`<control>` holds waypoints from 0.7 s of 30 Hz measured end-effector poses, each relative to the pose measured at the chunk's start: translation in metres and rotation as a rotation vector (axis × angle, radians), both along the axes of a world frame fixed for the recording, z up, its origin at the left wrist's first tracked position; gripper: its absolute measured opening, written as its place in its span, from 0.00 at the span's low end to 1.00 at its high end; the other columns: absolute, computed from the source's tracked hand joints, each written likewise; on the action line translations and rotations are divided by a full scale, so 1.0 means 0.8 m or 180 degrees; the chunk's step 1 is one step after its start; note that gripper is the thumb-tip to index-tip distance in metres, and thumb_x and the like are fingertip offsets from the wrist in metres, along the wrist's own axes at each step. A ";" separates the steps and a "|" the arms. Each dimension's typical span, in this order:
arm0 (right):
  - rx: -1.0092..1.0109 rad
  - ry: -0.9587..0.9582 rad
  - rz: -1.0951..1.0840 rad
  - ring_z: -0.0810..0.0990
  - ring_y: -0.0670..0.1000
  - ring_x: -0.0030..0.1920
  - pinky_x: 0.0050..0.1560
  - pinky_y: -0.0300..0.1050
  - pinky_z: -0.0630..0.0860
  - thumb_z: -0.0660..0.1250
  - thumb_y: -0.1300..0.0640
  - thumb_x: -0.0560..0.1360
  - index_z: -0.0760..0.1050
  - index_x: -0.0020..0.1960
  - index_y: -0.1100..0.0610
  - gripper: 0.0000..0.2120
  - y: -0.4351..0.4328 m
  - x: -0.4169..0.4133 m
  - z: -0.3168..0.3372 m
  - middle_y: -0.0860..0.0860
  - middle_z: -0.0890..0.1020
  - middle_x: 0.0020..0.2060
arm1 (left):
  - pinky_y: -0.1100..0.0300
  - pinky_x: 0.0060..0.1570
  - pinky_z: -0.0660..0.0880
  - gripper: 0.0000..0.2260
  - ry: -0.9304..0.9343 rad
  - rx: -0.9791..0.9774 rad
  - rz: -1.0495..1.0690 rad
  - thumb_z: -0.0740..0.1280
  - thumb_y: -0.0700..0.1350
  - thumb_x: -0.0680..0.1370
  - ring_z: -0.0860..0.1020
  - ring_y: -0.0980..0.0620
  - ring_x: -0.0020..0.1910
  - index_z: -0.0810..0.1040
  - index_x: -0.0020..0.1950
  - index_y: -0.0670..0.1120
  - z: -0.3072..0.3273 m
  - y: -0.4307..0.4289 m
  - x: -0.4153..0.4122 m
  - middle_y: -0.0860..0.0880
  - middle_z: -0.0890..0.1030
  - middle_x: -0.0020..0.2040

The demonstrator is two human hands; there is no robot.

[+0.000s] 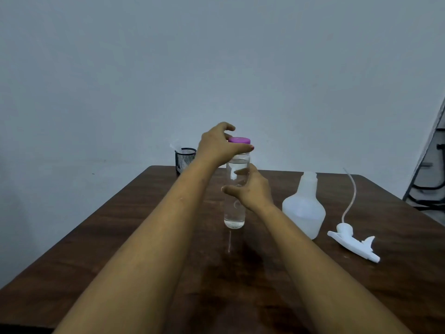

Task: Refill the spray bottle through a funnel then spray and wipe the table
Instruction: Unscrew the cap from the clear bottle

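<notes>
A clear water bottle (234, 213) with a purple cap (239, 140) stands upright at the middle of the brown table (361, 297). My left hand (216, 147) curls over the cap, thumb across the neck just below it. My right hand (250, 190) wraps the bottle's middle from the right. To the right stands the white spray bottle (304, 210), its neck open. Its white trigger head (354, 244) lies on the table further right, the thin dip tube (352, 194) curving up and away.
A black mesh cup (185, 160) stands at the table's far left corner with a pale translucent thing (175, 144) sticking out of it. A dark metal frame (431, 179) leans beyond the right edge. A grey wall is behind.
</notes>
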State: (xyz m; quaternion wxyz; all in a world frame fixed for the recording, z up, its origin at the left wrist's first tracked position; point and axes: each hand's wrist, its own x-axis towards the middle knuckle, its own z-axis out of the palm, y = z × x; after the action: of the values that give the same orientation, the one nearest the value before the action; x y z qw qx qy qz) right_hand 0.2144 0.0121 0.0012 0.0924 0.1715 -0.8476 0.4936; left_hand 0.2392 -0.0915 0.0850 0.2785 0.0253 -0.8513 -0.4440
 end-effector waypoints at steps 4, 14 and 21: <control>-0.0033 -0.0016 0.0031 0.80 0.48 0.50 0.54 0.55 0.79 0.78 0.51 0.65 0.70 0.61 0.53 0.28 0.000 0.000 0.000 0.47 0.78 0.55 | 0.54 0.54 0.76 0.26 0.0137 -0.0400 0.0356 0.75 0.59 0.64 0.77 0.50 0.51 0.75 0.59 0.51 0.002 0.013 -0.007 0.49 0.79 0.54; -0.0094 -0.0099 0.0156 0.78 0.43 0.44 0.46 0.44 0.81 0.79 0.53 0.65 0.69 0.61 0.53 0.29 0.000 -0.001 0.002 0.49 0.79 0.53 | 0.65 0.42 0.70 0.22 0.0801 0.0185 0.0446 0.76 0.52 0.67 0.75 0.53 0.49 0.74 0.56 0.48 0.021 -0.002 0.030 0.52 0.77 0.49; -0.0348 -0.0278 0.0298 0.72 0.45 0.51 0.24 0.23 0.68 0.79 0.54 0.65 0.51 0.77 0.55 0.51 0.011 0.016 0.006 0.53 0.74 0.65 | 0.65 0.40 0.76 0.13 -0.0441 0.1012 0.0326 0.75 0.41 0.69 0.77 0.51 0.48 0.79 0.51 0.44 -0.103 -0.068 0.068 0.45 0.79 0.55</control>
State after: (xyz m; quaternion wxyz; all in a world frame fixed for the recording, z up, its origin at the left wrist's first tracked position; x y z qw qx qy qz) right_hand 0.2273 0.0205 0.0056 0.0414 0.1839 -0.8136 0.5500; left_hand 0.2938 -0.1461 0.0029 0.2339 0.1429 -0.7851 -0.5554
